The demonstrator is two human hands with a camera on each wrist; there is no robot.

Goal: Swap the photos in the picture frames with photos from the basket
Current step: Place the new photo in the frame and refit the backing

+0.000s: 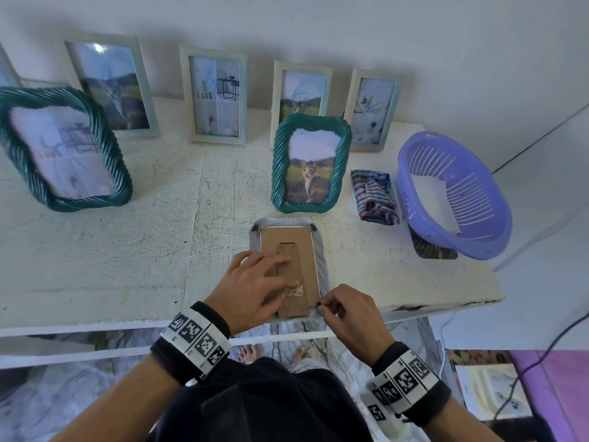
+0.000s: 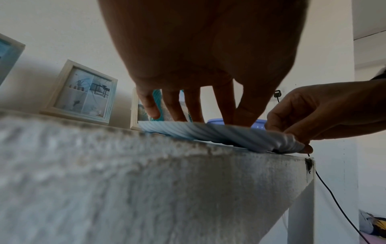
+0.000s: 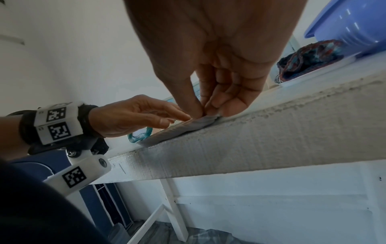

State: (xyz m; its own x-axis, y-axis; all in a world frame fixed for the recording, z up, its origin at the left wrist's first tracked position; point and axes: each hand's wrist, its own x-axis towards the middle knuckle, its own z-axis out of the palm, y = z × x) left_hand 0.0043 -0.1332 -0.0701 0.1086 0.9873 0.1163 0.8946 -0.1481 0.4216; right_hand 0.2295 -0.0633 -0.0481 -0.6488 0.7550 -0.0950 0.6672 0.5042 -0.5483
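A white ribbed picture frame (image 1: 320, 250) lies face down at the near edge of the white tabletop (image 1: 111, 250), its brown cardboard backing (image 1: 296, 240) turned up.

The left hand (image 1: 251, 288) lies palm down across the backing, with the fingers fairly straight and spread and their tips pressing on the cardboard and its stand flap. In the left wrist view the fingertips (image 2: 227, 115) come down onto the frame from above while the palm stays raised off it. The left forearm reaches in from the lower left, with a marker band on the wrist.

The right hand (image 1: 350, 311) sits at the frame's near right corner, the wrist raised and the knuckles up. Its thumb and forefinger are pinched together on a small dark clip (image 1: 316, 304) at the edge of the backing, and the other fingers are curled under. The right wrist view shows the same pinch at the corner of the frame (image 3: 188, 127).

Just behind the face-down frame a green twisted frame (image 1: 310, 164) stands upright, holding a photo of a cat. A larger green frame (image 1: 63, 148) stands at the left, and four pale frames lean along the wall. At the right, a purple basket (image 1: 452, 193) holds a white sheet (image 1: 436, 199), and a photo (image 1: 430, 250) sticks out from under it. A striped cloth (image 1: 376, 196) lies between the basket and the cat frame.
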